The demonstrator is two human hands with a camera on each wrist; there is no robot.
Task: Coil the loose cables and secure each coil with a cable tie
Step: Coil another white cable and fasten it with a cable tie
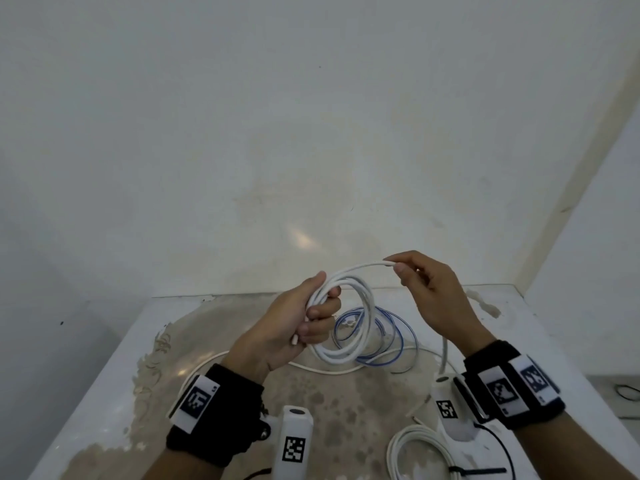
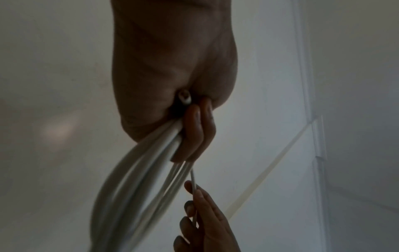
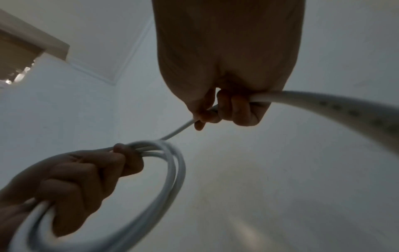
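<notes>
My left hand grips a white cable coil of several loops, held above the table; the cut cable end pokes out below its fingers. The same coil and left hand show in the right wrist view, and the loops run past the curled fingers in the left wrist view. My right hand pinches the free run of this white cable up and to the right of the coil. From the right hand the cable trails off to the right.
A blue cable lies in loose loops on the stained white table under the coil. A finished white coil with a black cable tie lies at the front right. Slack white cable runs across the table. Walls stand behind and to the right.
</notes>
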